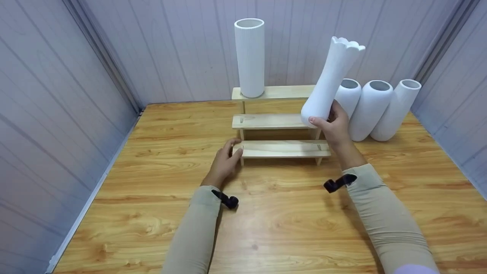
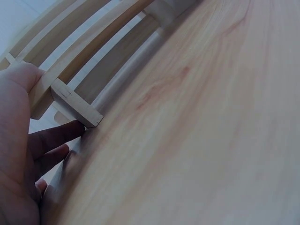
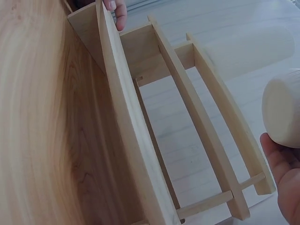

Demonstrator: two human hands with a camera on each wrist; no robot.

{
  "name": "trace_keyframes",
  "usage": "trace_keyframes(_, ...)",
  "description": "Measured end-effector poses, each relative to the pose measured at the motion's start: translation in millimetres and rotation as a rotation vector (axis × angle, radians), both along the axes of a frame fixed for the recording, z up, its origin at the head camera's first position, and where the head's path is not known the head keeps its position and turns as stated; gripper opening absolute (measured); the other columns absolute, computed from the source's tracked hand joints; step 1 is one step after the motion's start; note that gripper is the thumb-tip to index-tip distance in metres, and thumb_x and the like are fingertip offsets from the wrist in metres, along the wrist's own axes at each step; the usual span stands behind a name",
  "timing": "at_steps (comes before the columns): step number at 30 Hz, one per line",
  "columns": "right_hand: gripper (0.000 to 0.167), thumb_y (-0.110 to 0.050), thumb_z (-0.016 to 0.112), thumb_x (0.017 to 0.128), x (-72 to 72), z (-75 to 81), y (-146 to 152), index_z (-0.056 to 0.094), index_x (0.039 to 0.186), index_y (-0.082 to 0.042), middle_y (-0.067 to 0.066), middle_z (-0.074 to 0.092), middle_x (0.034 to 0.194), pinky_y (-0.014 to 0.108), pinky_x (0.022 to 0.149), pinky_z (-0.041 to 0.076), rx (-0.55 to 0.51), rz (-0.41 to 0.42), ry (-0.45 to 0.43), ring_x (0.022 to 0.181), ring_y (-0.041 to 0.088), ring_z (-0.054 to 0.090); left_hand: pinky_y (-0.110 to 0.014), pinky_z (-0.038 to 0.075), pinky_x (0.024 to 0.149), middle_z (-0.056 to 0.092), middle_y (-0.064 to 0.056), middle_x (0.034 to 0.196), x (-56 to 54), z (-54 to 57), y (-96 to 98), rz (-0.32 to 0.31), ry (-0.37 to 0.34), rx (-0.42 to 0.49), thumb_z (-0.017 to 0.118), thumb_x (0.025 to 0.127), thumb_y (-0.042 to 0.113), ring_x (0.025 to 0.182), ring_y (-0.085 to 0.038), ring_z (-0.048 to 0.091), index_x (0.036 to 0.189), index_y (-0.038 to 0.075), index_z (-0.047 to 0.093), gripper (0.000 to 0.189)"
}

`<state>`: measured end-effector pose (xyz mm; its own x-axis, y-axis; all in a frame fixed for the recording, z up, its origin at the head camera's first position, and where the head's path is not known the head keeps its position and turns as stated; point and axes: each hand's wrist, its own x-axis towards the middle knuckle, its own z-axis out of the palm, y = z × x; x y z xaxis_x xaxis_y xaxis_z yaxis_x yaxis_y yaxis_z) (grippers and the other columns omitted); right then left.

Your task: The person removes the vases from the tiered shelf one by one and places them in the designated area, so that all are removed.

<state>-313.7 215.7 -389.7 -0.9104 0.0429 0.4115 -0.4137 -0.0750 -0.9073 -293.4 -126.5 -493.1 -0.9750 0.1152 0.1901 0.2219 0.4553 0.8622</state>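
Note:
My right hand [image 1: 336, 127] grips a white vase [image 1: 329, 83] with a scalloped rim near its base. The vase tilts to the right in front of the right end of the wooden tiered stand [image 1: 281, 149]. In the right wrist view the vase's round bottom [image 3: 279, 110] shows beside my fingers, off the shelf slats. My left hand [image 1: 225, 161] holds the left end of the stand's lowest shelf, thumb on its top. The left wrist view shows its other fingers [image 2: 56, 138] around that end, by the leg. A tall white cylindrical vase [image 1: 250, 57] stands upright on the top shelf's left end.
Three more white vases [image 1: 371, 110] stand close together on the wooden table [image 1: 274, 213] to the right of the stand. Panelled walls rise at the back, on the left [image 1: 49, 114] and on the right.

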Motion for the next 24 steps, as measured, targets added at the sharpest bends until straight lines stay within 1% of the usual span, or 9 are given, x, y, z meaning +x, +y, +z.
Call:
trace_keyframes(2, 0.07, 0.0, 0.075, 0.078, 1.6, -2.1, 2.1, 0.048, 0.143, -0.001, 0.013, 0.058, 0.131, 0.037, 0.099, 0.051, -0.032, 0.018, 0.004, 0.118, 0.027, 0.057, -0.038, 0.041, 0.086, 0.054, -0.005, 0.088, -0.5, 0.4, 0.1, 0.004, -0.002, -0.007, 0.057, 0.103, 0.029, 0.081, -0.022, 0.045, 0.137, 0.021, 0.056, 0.034)
trace_keyframes(5, 0.07, 0.003, 0.073, 0.078, 4.6, -5.2, 6.1, 0.047, 0.143, 0.0, 0.014, 0.057, 0.13, 0.037, 0.099, 0.051, -0.048, 0.026, -0.004, 0.118, 0.028, 0.057, -0.04, 0.042, 0.091, 0.061, -0.009, 0.099, -0.6, 0.7, 0.5, 0.015, -0.013, -0.005, 0.058, 0.103, 0.03, 0.089, -0.024, 0.05, 0.136, 0.023, 0.056, 0.034)
trace_keyframes(7, 0.07, 0.004, 0.073, 0.079, 7.2, -7.2, 9.2, 0.046, 0.144, -0.001, 0.013, 0.057, 0.131, 0.038, 0.1, 0.051, -0.029, 0.014, -0.016, 0.119, 0.028, 0.057, -0.041, 0.042, 0.093, 0.061, -0.01, 0.1, 0.1, 0.8, 0.8, 0.023, -0.02, -0.004, 0.058, 0.103, 0.03, 0.092, -0.024, 0.051, 0.136, 0.023, 0.057, 0.034)
trace_keyframes(11, 0.072, 0.001, 0.074, 0.08, 13.5, -11.2, 16.0, 0.045, 0.146, -0.002, 0.012, 0.056, 0.133, 0.04, 0.102, 0.05, 0.031, -0.021, -0.043, 0.12, 0.027, 0.056, -0.043, 0.042, 0.1, 0.063, -0.008, 0.121, 1.2, 0.6, 0.8, 0.03, -0.032, 0.006, 0.057, 0.103, 0.032, 0.103, -0.025, 0.054, 0.135, 0.024, 0.057, 0.034)
trace_keyframes(14, 0.073, -0.001, 0.075, 0.08, 18.3, -14.4, 20.8, 0.045, 0.146, -0.003, 0.012, 0.056, 0.134, 0.039, 0.1, 0.051, 0.069, -0.043, -0.048, 0.12, 0.027, 0.056, -0.043, 0.04, 0.105, 0.06, -0.005, 0.135, 1.2, 0.4, 0.5, 0.029, -0.031, 0.009, 0.057, 0.103, 0.032, 0.114, -0.023, 0.056, 0.135, 0.024, 0.057, 0.033)
trace_keyframes(16, 0.074, -0.003, 0.077, 0.081, 21.0, -16.6, 24.2, 0.045, 0.147, -0.004, 0.011, 0.055, 0.135, 0.035, 0.099, 0.052, 0.103, -0.056, -0.053, 0.12, 0.025, 0.056, -0.043, 0.039, 0.107, 0.059, -0.004, 0.138, 1.1, 0.2, 0.2, 0.03, -0.026, 0.007, 0.057, 0.103, 0.032, 0.118, -0.022, 0.056, 0.135, 0.024, 0.057, 0.032)
trace_keyframes(20, 0.075, -0.005, 0.078, 0.082, 25.2, -20.6, 31.2, 0.044, 0.149, -0.005, 0.01, 0.055, 0.135, 0.028, 0.095, 0.053, 0.161, -0.074, -0.056, 0.118, 0.022, 0.057, -0.044, 0.038, 0.108, 0.059, -0.005, 0.139, 0.4, -0.2, -0.4, 0.024, -0.01, 0.008, 0.057, 0.103, 0.031, 0.121, -0.023, 0.055, 0.135, 0.023, 0.057, 0.032)
trace_keyframes(21, 0.075, -0.006, 0.078, 0.082, 25.8, -21.6, 33.2, 0.045, 0.149, -0.005, 0.01, 0.055, 0.135, 0.028, 0.094, 0.053, 0.17, -0.078, -0.053, 0.118, 0.022, 0.057, -0.045, 0.038, 0.108, 0.059, -0.006, 0.139, 0.4, -0.2, -0.4, 0.021, -0.008, 0.006, 0.057, 0.103, 0.031, 0.121, -0.024, 0.055, 0.135, 0.023, 0.057, 0.033)
trace_keyframes(24, 0.074, -0.004, 0.078, 0.082, 28.1, -23.8, 38.8, 0.045, 0.148, -0.006, 0.011, 0.055, 0.136, 0.029, 0.097, 0.052, 0.164, -0.073, -0.046, 0.12, 0.023, 0.057, -0.046, 0.036, 0.111, 0.055, -0.005, 0.145, 0.7, -0.2, -0.3, 0.003, -0.014, -0.003, 0.057, 0.104, 0.032, 0.131, -0.025, 0.051, 0.138, 0.023, 0.055, 0.035)
